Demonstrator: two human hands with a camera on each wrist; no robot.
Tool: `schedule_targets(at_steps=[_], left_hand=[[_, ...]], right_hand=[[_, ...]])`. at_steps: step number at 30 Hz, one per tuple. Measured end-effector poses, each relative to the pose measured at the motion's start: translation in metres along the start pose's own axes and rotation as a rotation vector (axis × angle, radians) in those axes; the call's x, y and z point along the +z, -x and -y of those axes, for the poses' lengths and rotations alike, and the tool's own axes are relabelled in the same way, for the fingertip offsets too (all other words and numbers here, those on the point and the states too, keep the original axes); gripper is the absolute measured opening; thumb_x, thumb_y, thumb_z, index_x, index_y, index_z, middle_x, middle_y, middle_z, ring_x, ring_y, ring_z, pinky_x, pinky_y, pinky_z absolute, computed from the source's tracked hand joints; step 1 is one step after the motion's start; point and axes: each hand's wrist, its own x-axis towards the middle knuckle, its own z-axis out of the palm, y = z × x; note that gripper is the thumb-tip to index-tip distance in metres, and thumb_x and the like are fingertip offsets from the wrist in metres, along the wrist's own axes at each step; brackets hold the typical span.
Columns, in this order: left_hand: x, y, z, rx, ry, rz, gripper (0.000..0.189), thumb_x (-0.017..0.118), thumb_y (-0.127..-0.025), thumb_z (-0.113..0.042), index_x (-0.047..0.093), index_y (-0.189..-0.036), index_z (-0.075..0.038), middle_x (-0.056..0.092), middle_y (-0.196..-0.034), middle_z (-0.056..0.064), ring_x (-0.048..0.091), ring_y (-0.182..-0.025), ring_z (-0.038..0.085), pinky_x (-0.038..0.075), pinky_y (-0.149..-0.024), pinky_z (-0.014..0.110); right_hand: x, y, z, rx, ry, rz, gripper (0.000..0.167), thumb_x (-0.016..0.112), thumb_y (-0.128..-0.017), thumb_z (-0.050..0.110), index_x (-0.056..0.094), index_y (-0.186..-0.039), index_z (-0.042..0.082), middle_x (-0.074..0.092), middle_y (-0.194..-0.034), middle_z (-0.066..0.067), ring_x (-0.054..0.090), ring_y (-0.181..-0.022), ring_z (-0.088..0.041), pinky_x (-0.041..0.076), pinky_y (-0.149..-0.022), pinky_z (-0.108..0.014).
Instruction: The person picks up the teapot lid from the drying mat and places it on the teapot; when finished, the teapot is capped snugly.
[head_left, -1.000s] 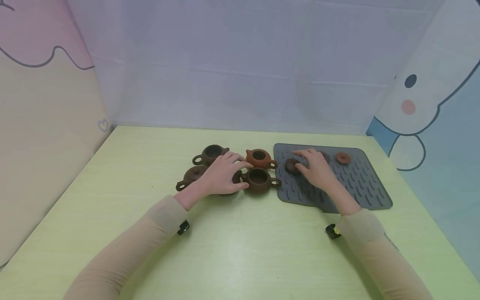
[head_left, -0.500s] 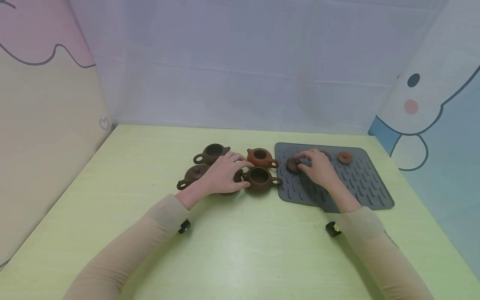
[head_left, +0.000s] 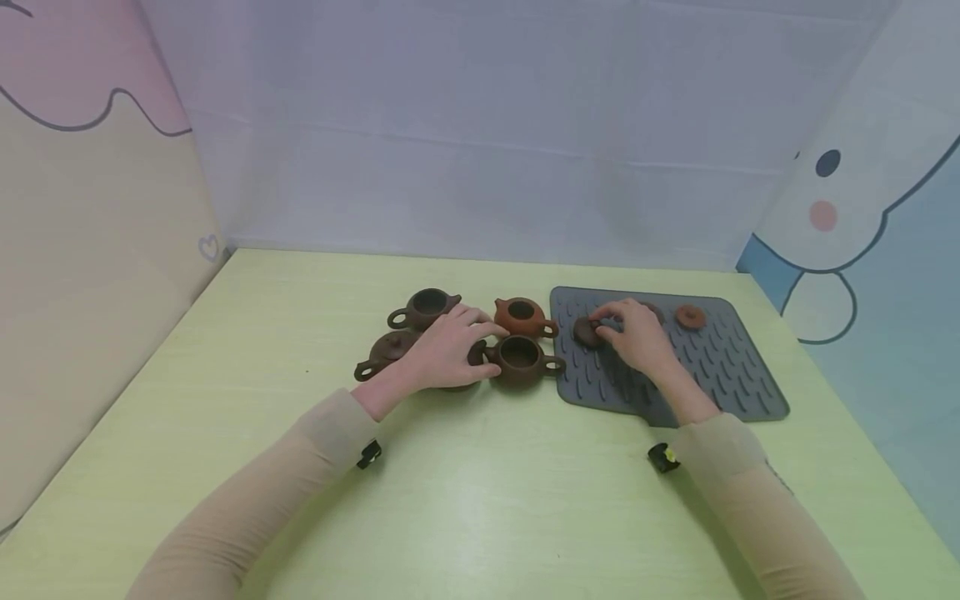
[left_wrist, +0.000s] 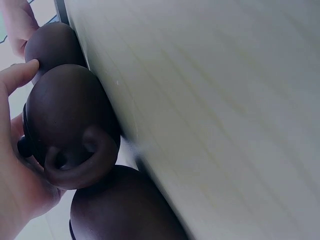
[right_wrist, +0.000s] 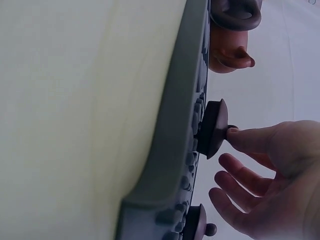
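My right hand pinches the knob of a dark brown teapot lid above the grey mat; in the right wrist view the lid is close over the mat's ridges. My left hand reaches across the dark teapots, its thumb touching the side of a lidless brown teapot and its fingertips near that pot's rim. Under the left palm is another dark teapot with a knobbed lid, mostly hidden in the head view. Behind stands a lidless reddish teapot.
A lidless dark teapot and a lidded brown one stand to the left. The grey ridged mat also holds a reddish lid and a dark lid, partly behind the right hand. A fabric wall closes the table's back.
My right thumb and fingers have closed from around the dark lid onto its knob. My left hand stays in place among the teapots.
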Motion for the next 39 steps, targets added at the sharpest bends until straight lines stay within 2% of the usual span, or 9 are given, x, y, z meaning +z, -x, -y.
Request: schedule_targets(at_steps=[8,18,20,25,31,39], left_hand=[[-0.002,0.0,-0.002,-0.012,0.006,0.014,0.05,0.072,-0.086,-0.043,0.063,-0.13,-0.021,0.062,-0.127,0.005,0.05,-0.125,0.026,0.038,-0.113,0.048],[-0.003,0.0,-0.002,-0.024,0.008,0.032,0.05,0.072,-0.087,-0.043,0.063,-0.131,-0.021,0.063,-0.127,0.005,0.052,-0.123,0.026,0.035,-0.117,0.046],[-0.003,-0.001,-0.002,-0.023,0.01,0.034,0.051,0.071,-0.087,-0.043,0.062,-0.131,-0.021,0.063,-0.127,0.005,0.052,-0.123,0.026,0.035,-0.117,0.046],[-0.002,-0.001,-0.002,-0.017,0.011,0.035,0.051,0.071,-0.087,-0.044,0.062,-0.132,-0.02,0.065,-0.127,0.005,0.053,-0.124,0.026,0.035,-0.117,0.046],[-0.001,-0.001,-0.001,-0.012,0.009,0.028,0.051,0.071,-0.087,-0.044,0.062,-0.132,-0.021,0.065,-0.127,0.005,0.053,-0.124,0.026,0.035,-0.117,0.046],[-0.003,-0.001,-0.003,-0.013,0.016,0.025,0.051,0.072,-0.087,-0.043,0.062,-0.132,-0.02,0.065,-0.127,0.006,0.054,-0.123,0.026,0.034,-0.118,0.047]], right_hand=[[0.0,0.001,0.001,-0.038,-0.028,-0.122,0.024,0.062,-0.097,0.009,0.067,-0.119,0.003,0.061,-0.123,-0.022,0.053,-0.119,-0.042,0.041,-0.102,-0.058],[0.001,0.003,0.009,-0.071,-0.09,-0.235,0.024,0.064,-0.096,0.013,0.068,-0.118,0.004,0.061,-0.119,-0.021,0.054,-0.114,-0.039,0.043,-0.098,-0.057],[0.002,0.004,0.012,-0.071,-0.112,-0.252,0.025,0.064,-0.096,0.015,0.068,-0.118,0.004,0.06,-0.12,-0.02,0.055,-0.112,-0.039,0.044,-0.094,-0.055],[0.004,0.008,0.019,-0.091,-0.157,-0.285,0.025,0.066,-0.095,0.018,0.069,-0.117,0.006,0.06,-0.121,-0.019,0.057,-0.109,-0.037,0.046,-0.087,-0.052],[0.007,0.011,0.027,-0.118,-0.212,-0.32,0.025,0.068,-0.094,0.021,0.07,-0.115,0.008,0.062,-0.119,-0.016,0.058,-0.112,-0.034,0.049,-0.093,-0.053],[0.012,0.012,0.041,-0.128,-0.272,-0.302,0.025,0.069,-0.093,0.024,0.07,-0.113,0.009,0.063,-0.117,-0.014,0.056,-0.114,-0.031,0.048,-0.097,-0.052]])
